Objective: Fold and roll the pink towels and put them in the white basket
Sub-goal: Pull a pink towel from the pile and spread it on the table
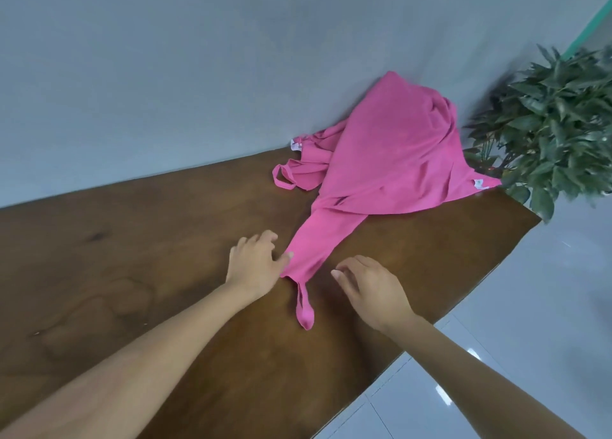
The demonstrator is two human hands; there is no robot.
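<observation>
A heap of pink towels (pixel 397 147) lies crumpled against the grey wall at the far right of the wooden table (pixel 132 273). One towel stretches out of the heap toward me, ending in a narrow corner with a hanging loop (pixel 304 313). My left hand (pixel 256 261) pinches that corner's left edge between thumb and fingers. My right hand (pixel 371 289) hovers just right of the corner, fingers loosely spread, touching nothing. A second loop (pixel 283 175) sticks out at the heap's left. The white basket is not in view.
A green leafy plant (pixel 556 124) stands beyond the table's right end, close to the towel heap. The table's right edge drops to a pale tiled floor (pixel 530 339). Bare wood stretches to the left of my hands.
</observation>
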